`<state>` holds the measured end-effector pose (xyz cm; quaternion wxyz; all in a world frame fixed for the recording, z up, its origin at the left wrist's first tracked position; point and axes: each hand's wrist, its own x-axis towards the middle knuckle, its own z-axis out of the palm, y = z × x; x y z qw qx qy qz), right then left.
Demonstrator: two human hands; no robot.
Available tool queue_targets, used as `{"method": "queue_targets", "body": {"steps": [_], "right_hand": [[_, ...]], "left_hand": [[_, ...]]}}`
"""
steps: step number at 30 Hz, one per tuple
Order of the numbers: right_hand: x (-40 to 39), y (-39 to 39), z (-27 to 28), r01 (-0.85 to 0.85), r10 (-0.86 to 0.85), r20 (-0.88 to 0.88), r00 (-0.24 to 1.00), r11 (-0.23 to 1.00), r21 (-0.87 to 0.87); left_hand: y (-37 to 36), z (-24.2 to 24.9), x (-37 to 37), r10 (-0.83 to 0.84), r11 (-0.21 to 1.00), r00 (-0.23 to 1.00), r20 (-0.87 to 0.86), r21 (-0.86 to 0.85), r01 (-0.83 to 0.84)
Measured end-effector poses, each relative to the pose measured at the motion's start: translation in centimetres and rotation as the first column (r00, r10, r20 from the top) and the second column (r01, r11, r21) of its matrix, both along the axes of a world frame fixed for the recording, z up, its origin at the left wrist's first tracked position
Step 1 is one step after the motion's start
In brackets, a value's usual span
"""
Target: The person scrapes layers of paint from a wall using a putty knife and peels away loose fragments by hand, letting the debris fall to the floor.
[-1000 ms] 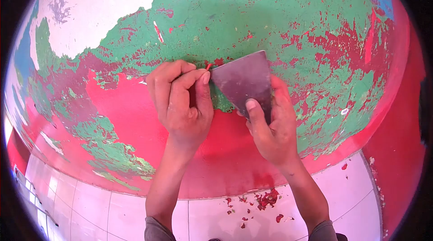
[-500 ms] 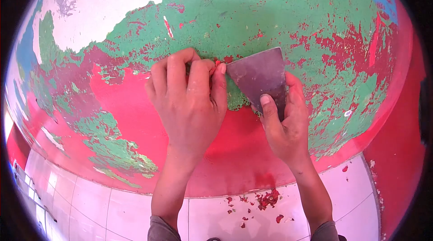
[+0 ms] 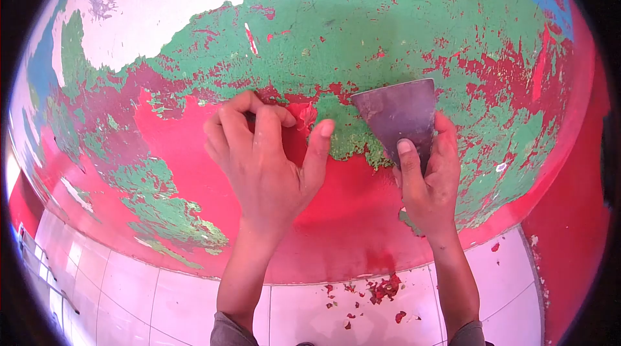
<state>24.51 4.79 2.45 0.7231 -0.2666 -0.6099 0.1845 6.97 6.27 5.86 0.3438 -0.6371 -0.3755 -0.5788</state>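
Note:
My left hand (image 3: 262, 145) is at the curved painted surface (image 3: 349, 35), thumb spread away from the bent fingers. A small curled red paint flake (image 3: 306, 116) shows beside its fingertips; whether they touch it I cannot tell. My right hand (image 3: 427, 171) grips a flat dark metal scraper (image 3: 404, 113), thumb on its face and fingers behind, the wide edge pointing up and left. Between the hands, a patch of green paint (image 3: 346, 129) with a ragged lower edge borders bare red.
Below the surface lies a white tiled floor (image 3: 187, 301) with scattered red paint chips (image 3: 385, 288). A red area (image 3: 572, 216) stands at the right. Metal bars (image 3: 48, 268) show at the lower left.
My left thumb has opened away from the fingers, uncovering the red flake. My right hand and the scraper have moved right and slightly down.

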Motion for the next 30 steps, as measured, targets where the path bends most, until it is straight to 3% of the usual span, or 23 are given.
{"method": "queue_targets", "body": {"steps": [2,5,10,17,20,23,26,30], "right_hand": [[-0.1,0.0,-0.2,-0.017,0.017,0.004,1.0,1.0,-0.026],[-0.6,-0.2,0.0,-0.031,0.031,0.012,0.999,0.999,-0.039],[-1.5,-0.1,0.2,-0.018,0.018,0.044,0.999,1.0,-0.006],[-1.6,0.5,-0.2,0.026,-0.04,0.174,0.984,0.996,0.082],[-1.1,0.2,-0.7,0.043,-0.05,0.17,0.984,0.998,0.045],[-1.0,-0.2,-0.9,0.028,-0.026,0.101,0.995,0.999,-0.017],[-0.8,-0.6,-0.9,0.013,-0.011,0.037,0.999,0.999,-0.04],[-0.3,-0.6,-0.9,0.025,-0.023,0.062,0.998,0.999,-0.026]], "left_hand": [[-0.5,0.7,0.2,0.117,0.993,0.993,-0.031,-0.031,-0.118],[-0.3,1.3,0.8,0.085,0.996,0.996,-0.017,-0.009,-0.085],[1.2,0.3,0.7,-0.139,0.989,0.99,0.033,0.06,0.137],[1.4,-2.5,-0.4,-0.341,0.936,0.92,0.194,0.155,0.315],[-0.6,-3.4,-2.6,-0.269,0.953,0.962,0.044,0.157,0.259],[-1.0,-3.0,-2.7,-0.409,0.911,0.905,-0.116,0.014,0.413],[-2.3,-1.9,-2.0,-0.33,0.921,0.886,-0.327,-0.317,0.226],[-2.5,-2.1,-1.7,-0.339,0.918,0.835,-0.433,-0.346,0.193]]}}
